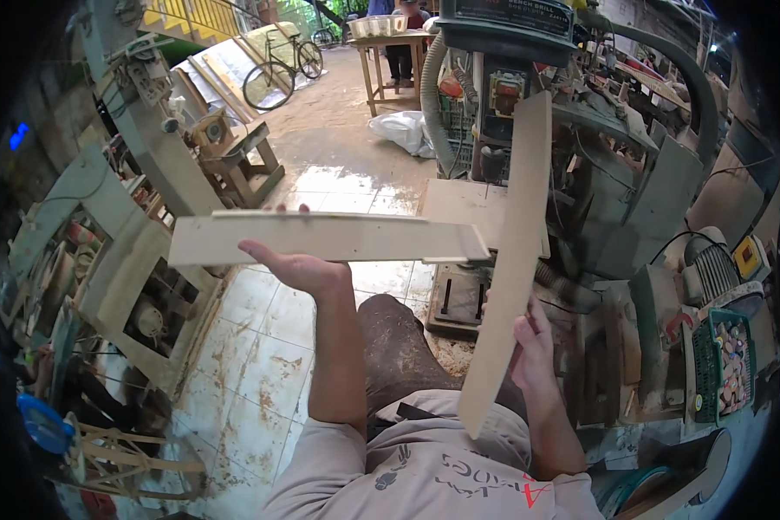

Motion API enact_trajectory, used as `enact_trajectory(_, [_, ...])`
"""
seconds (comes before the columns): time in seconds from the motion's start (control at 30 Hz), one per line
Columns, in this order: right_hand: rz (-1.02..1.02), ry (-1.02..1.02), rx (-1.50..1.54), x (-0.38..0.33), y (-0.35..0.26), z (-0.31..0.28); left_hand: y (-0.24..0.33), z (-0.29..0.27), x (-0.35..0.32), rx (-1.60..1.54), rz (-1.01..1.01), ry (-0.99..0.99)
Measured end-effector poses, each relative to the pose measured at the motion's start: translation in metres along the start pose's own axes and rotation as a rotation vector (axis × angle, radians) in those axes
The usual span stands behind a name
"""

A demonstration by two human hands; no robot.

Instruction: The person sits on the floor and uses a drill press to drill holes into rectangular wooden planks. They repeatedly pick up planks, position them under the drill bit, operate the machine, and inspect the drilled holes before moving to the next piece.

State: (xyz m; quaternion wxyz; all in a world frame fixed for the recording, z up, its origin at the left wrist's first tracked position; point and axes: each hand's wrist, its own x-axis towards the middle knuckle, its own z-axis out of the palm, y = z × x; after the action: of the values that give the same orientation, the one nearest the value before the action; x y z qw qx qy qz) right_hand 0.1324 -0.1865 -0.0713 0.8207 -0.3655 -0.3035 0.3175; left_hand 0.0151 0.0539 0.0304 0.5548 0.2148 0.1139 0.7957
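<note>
The wearer's beige T-shirt lies nearest. The left hand clasps a pale crosswise board from below, thumb along the near edge, fingertips over the far one; it seems layered. The right hand is curled at the right edge of a longer tilted board; its full grip is partly hidden. The boards' ends look close, though contact cannot be told.

To handle them well, the left grip is best kept near mid-length so the layers stay aligned, and the right firm, since that board reaches high above the hand. Its top calls for care beside the drill press and its slotted base. Sawdust on the tiled floor would make steady footing sensible.
</note>
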Motion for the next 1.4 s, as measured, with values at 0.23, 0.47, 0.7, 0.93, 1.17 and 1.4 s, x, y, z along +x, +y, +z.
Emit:
enact_trajectory(0.23, [-0.078, -0.029, -0.169, 0.003, 0.009, 0.002, -0.039, -0.042, -0.003, 0.046, 0.12, 0.098])
enact_trajectory(0.47, [-0.106, -0.019, -0.215, -0.001, 0.004, -0.011, -0.062, -0.102, -0.053, 0.279, -0.073, -0.17])
enact_trajectory(0.7, [-0.122, 0.014, -0.229, -0.004, -0.003, -0.018, -0.024, -0.146, -0.077, 0.698, -0.56, -1.174])
enact_trajectory(0.93, [-0.177, 0.083, -0.24, -0.008, -0.01, -0.023, -0.015, -0.161, -0.107, -0.128, -1.162, -0.828])
enact_trajectory(1.17, [-0.217, 0.112, -0.231, -0.009, -0.021, -0.028, -0.016, -0.187, -0.116, -0.233, -1.222, -0.859])
enact_trajectory(1.4, [-0.252, 0.126, -0.246, -0.008, -0.025, -0.03, 0.005, -0.158, -0.123, -0.18, -1.386, -0.679])
